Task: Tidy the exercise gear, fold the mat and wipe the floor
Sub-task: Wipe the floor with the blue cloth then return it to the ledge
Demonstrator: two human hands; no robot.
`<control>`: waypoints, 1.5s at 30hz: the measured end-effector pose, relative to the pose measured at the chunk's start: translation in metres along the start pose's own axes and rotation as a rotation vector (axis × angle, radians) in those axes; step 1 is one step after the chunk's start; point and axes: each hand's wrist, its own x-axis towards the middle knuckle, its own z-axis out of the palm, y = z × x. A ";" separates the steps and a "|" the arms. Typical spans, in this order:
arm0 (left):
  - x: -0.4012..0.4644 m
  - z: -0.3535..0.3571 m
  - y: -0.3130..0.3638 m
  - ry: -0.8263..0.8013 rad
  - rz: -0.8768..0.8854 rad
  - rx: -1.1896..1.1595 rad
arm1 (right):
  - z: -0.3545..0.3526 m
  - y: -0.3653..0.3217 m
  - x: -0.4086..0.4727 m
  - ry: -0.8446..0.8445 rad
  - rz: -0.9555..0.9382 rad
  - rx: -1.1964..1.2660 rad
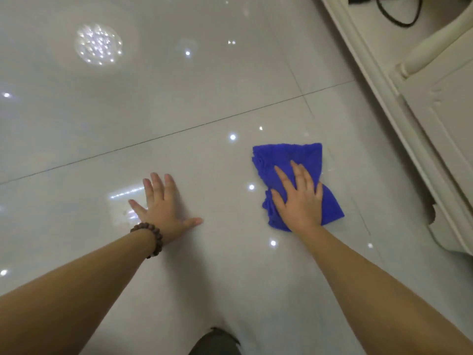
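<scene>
The right hand (299, 201) pressed flat — fingers straight — on the blue cloth (294, 180) lying on the glossy floor (102, 111); the left hand (161, 206) rested beside it, fingers spread.

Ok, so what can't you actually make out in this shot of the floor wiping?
Head view only:
- Floor under the blue cloth: covered by the cloth and the right hand pressing on it.
- Black cable: cut off by the top edge.
- Cream cabinet: cut off by the right edge.
- Dark shape at the bottom edge: cut off, unidentifiable.
- Mat and exercise gear: not in view.
</scene>
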 end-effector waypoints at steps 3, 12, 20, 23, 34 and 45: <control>-0.021 0.001 -0.042 0.190 0.004 -0.111 | 0.005 -0.044 -0.030 -0.048 -0.191 0.007; -0.086 -0.014 -0.243 0.262 -0.716 -0.238 | 0.038 -0.231 -0.087 -0.174 -0.823 -0.021; -0.095 0.006 -0.289 0.056 -0.681 -0.303 | 0.053 -0.321 -0.070 -0.188 -1.119 -0.077; -0.093 0.008 -0.293 0.036 -0.665 -0.324 | 0.054 -0.363 -0.021 -0.207 -1.208 -0.082; -0.091 0.010 -0.298 0.005 -0.638 -0.362 | 0.057 -0.505 -0.007 -0.213 -0.979 -0.069; -0.170 0.041 -0.355 0.187 -1.106 -0.697 | 0.063 -0.563 0.075 -0.150 -0.653 0.024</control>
